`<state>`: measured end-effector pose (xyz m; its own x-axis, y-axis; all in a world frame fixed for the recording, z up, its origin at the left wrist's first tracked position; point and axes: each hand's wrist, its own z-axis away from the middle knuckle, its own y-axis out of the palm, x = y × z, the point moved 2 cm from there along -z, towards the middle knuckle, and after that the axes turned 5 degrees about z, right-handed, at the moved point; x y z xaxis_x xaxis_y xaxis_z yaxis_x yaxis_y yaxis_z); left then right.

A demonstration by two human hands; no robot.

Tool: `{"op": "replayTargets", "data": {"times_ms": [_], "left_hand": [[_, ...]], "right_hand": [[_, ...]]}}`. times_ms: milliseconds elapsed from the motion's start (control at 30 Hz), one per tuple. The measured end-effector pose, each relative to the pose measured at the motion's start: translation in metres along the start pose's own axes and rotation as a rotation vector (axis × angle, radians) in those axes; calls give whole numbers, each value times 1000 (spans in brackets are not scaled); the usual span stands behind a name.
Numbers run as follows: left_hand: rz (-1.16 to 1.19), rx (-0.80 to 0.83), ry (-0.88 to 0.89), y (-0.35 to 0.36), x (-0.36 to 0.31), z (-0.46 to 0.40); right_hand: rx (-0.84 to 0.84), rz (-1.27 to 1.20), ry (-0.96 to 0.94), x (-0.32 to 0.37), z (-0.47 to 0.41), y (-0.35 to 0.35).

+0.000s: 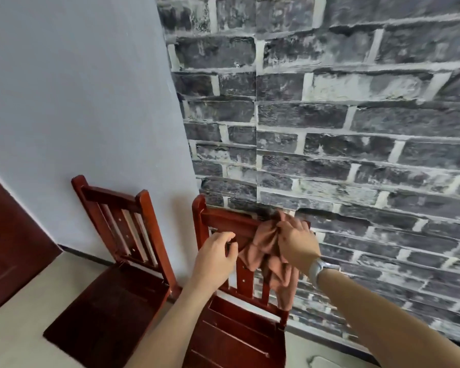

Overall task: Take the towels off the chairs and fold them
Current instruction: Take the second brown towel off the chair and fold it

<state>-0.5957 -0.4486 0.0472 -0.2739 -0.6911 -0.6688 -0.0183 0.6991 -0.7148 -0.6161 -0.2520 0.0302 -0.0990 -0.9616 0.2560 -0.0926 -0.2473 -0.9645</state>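
Right hand [295, 241] gripping towel [267, 257] (bare second chair [117, 235] beside).

Soft, even daylight, faint shadows behind the chairs [122, 235], slight motion blur, wide-angle bending at edges.

Both bare forearms extend forward. Left hand [215, 252]: fingers curled, pinching the rust-brown cloth towel [266, 257]. Right hand [296, 239]: closed in a fist grip on the same towel's bunched top; grey wristwatch [320, 269] on its wrist.
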Motion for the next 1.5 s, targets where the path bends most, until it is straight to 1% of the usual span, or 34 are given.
{"op": "replayTargets", "data": {"times_ms": [33,100,167,200,267,333,400,500,600,700,767,900,1000,1100,1167,1233,1300,1367,1433,1500], "left_hand": [[-7,10,-4,-1,11,-8],[-44,33,25,-3,32,-26],[-94,84,104,-3,49,-45],[-115,124,147,-2,57,-55],[-149,223,214,2,70,-72],[-175,306,266,6,80,-86],[-155,357,297,9,87,-99],[-49,432,338,12,85,-109],[105,567,398,16,70,-103],[169,677,513,24,46,-88],[248,686,581,33,26,-78],[473,676,519,43,-22,-62],[501,662,517,42,-55,-64],[484,680,606,33,-85,-73],[485,693,644,25,-104,-77],[540,693,625,16,-123,-80],[611,664,601,9,-137,-84],[611,617,639,0,-149,-85],[571,576,682,-6,-155,-87],[485,498,726,-13,-159,-93]], "right_hand": [[4,59,-2,4,-10,5],[71,193,-8,9,-26,18],[142,339,9,11,-37,31],[147,397,20,12,-40,35],[93,451,55,16,-44,40],[29,445,99,22,-48,39],[-9,363,150,29,-50,33],[-36,81,304,31,-37,22],[-59,-170,404,23,-4,13],[-32,-345,492,17,32,-8],[-32,-392,494,14,52,-26],[-97,-376,544,5,87,-68],[-201,-330,591,-10,113,-94],[-301,-261,610,-19,129,-119],[-361,-201,582,-20,132,-137],[-420,-154,532,-19,132,-155],[-487,-145,496,-19,132,-170],[-551,-166,437,-18,135,-183],[-536,-141,370,-14,137,-190],[-436,-92,351,-14,137,-193]]}}
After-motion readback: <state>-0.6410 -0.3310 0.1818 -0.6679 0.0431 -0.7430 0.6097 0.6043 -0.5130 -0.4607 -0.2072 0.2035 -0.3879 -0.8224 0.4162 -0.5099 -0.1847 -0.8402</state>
